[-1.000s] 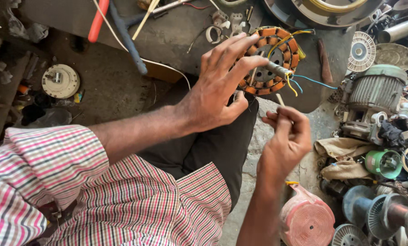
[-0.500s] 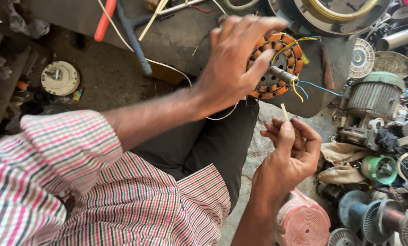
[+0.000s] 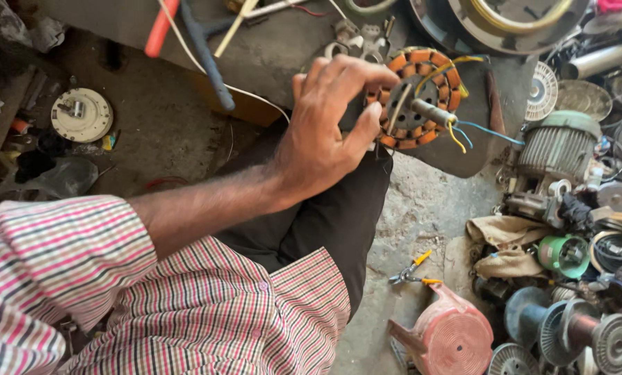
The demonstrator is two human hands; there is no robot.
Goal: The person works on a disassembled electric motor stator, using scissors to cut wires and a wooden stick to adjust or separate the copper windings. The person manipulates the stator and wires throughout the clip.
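My left hand (image 3: pixel 328 128) grips a round fan-motor stator (image 3: pixel 416 97) with orange-wrapped copper coils, holding it by its left rim above my knee in black trousers. A metal shaft sticks out of its centre, and yellow and blue wires (image 3: pixel 463 132) trail from it to the right. A thin pale strip lies across the coils near my thumb. My right hand is out of view.
Small pliers with yellow handles (image 3: pixel 411 272) lie on the concrete floor by my leg. A pink motor housing (image 3: pixel 446 337) sits below them. Motors, spools and rags (image 3: pixel 568 229) crowd the right side. A white round part (image 3: pixel 81 114) lies at the left.
My right hand, which held a thin pale strip below the stator, has dropped out of view. My left hand has shifted its grip on the stator's rim.
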